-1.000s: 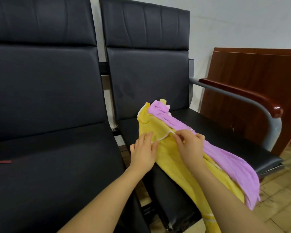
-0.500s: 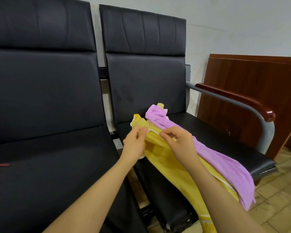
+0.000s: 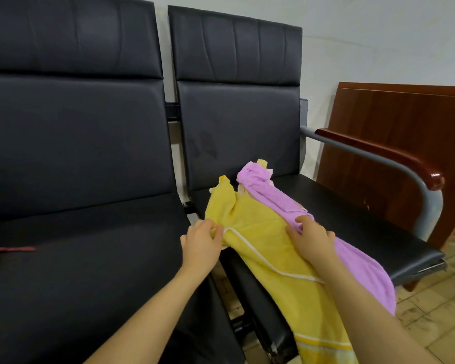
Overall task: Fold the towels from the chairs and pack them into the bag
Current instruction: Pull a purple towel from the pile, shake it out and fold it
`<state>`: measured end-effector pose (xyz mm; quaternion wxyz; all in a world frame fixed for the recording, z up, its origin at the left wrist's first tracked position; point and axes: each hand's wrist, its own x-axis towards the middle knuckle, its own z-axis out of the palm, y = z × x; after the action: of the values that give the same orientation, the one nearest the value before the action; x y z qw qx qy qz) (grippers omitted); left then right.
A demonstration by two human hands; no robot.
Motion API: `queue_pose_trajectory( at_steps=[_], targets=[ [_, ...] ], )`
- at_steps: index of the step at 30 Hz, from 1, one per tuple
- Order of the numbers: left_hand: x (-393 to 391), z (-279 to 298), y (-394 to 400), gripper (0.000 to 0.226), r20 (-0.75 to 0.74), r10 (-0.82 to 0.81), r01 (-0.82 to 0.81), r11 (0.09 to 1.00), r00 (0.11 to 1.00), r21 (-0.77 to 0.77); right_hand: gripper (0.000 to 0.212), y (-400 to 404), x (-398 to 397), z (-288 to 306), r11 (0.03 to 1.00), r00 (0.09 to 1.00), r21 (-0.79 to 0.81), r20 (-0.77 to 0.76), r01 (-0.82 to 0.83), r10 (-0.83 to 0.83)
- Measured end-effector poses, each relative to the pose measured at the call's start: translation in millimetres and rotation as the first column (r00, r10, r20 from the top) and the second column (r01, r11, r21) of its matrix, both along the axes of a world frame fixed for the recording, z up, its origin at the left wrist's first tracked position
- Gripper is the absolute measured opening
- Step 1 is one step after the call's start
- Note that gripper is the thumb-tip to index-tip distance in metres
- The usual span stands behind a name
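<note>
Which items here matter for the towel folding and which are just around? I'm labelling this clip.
Job:
yellow towel, gripped by left hand and right hand
purple towel
right chair

Just around:
left chair
red strip
wooden panel

Two black chairs (image 3: 71, 143) (image 3: 237, 106), two towels, one yellow (image 3: 268, 248) and one purple (image 3: 352, 253), and two hands (image 3: 201, 243) (image 3: 313, 239).

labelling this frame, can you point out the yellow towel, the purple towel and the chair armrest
yellow towel (image 3: 268, 240): head view, on the flat stretch between the two hands
purple towel (image 3: 357, 261): head view, on the part lying along the seat edge
chair armrest (image 3: 378, 151): head view, on the brown wooden top pad
</note>
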<state>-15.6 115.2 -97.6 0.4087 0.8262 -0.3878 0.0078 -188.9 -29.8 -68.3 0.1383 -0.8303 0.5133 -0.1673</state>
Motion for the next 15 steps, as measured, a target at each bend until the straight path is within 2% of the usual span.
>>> queue_pose_trajectory(
  at_steps=[4,6,8,9,11,13,15],
  targets=[
    [-18.8,4.2,-15.7,0.022,0.013,-0.126,0.126,0.992,0.992,-0.016,0.025,-4.0,4.0,-2.2,0.999,0.996,-0.05,0.091,0.009,-0.005],
    [-29.3,9.3,-25.2,0.026,0.046,-0.17,0.169,0.985,0.984,0.013,0.022,-2.1,4.0,-0.5,0.989,0.962,-0.147,0.272,0.019,0.022],
    [-36.0,19.9,-33.9,0.033,0.081,-0.209,0.207,0.978,0.975,0.028,0.019,2.3,3.4,8.2,0.952,0.867,-0.308,0.473,-0.004,0.157],
    [-37.7,27.5,-37.9,0.036,0.078,-0.243,0.242,0.97,0.967,0.019,0.017,5.2,3.1,14.5,0.917,0.821,-0.399,0.515,-0.027,0.248],
    [-40.0,46.1,-44.2,0.04,0.027,-0.337,0.338,0.94,0.941,-0.051,0.015,11.6,3.1,28.5,0.857,0.749,-0.509,0.535,-0.083,0.39],
    [-40.6,66.2,-47.3,0.041,-0.041,-0.433,0.419,0.889,0.9,-0.185,0.013,18.7,5.3,41.2,0.826,0.676,-0.551,0.565,-0.117,0.473],
    [-39.7,81.2,-49.2,0.032,-0.061,-0.483,0.449,0.848,0.873,-0.282,0.008,27.2,8.4,51.3,0.818,0.598,-0.561,0.614,-0.129,0.515]
  ],
)
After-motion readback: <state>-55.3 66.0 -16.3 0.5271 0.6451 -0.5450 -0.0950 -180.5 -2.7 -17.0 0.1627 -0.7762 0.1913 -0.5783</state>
